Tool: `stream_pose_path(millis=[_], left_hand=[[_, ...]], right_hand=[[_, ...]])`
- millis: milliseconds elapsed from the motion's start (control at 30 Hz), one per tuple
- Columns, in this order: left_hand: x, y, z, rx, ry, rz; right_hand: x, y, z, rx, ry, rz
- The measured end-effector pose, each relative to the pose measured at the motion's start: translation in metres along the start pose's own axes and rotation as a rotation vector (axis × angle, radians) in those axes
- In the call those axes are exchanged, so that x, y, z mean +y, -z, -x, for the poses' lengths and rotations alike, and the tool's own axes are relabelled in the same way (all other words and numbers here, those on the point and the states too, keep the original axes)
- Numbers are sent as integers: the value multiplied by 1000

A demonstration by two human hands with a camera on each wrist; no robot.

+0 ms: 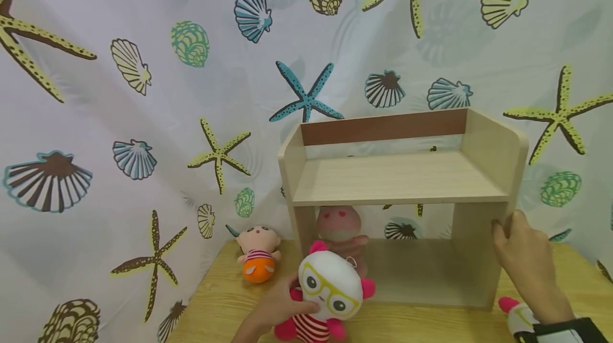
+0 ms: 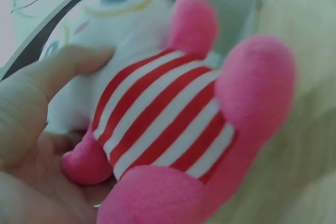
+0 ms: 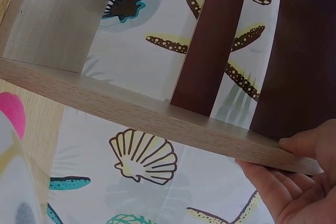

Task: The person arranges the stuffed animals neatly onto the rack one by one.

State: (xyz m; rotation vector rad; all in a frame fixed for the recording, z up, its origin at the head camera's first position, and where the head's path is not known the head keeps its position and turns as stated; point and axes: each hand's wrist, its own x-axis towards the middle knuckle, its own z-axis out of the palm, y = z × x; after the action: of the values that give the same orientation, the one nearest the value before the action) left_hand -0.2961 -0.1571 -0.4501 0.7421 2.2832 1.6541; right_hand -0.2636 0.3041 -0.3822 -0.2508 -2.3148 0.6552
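Observation:
A panda plush toy (image 1: 330, 287) with a white head, yellow glasses, pink ears and a red-striped body is in my left hand (image 1: 280, 303). In the left wrist view my thumb presses the plush (image 2: 163, 114) near its neck, with fingers behind it. My right hand (image 1: 524, 260) grips the right side panel of a small wooden shelf (image 1: 402, 178). The right wrist view has that hand (image 3: 294, 177) pinching the panel edge (image 3: 157, 116), thumb on one face and fingers on the other. A pink plush toy (image 1: 340, 226) sits in the lower compartment at left, partly hidden by the panda.
Left of the shelf, a small doll (image 1: 258, 255) with a striped top and orange bottom leans by the patterned curtain (image 1: 158, 13). Another pink-eared plush (image 1: 519, 315) lies under my right forearm, partly covered. Everything stands on a wooden table (image 1: 225, 290).

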Motion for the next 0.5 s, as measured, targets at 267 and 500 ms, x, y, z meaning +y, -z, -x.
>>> stream_pose_path(millis=[267,500], left_hand=[[-1,-39,-21,158,-52,23],[1,-66,-36,244,-85,95]], right_hand=[[3,1,-1,0,-7,4],[2,-2,0,3,19,-3]])
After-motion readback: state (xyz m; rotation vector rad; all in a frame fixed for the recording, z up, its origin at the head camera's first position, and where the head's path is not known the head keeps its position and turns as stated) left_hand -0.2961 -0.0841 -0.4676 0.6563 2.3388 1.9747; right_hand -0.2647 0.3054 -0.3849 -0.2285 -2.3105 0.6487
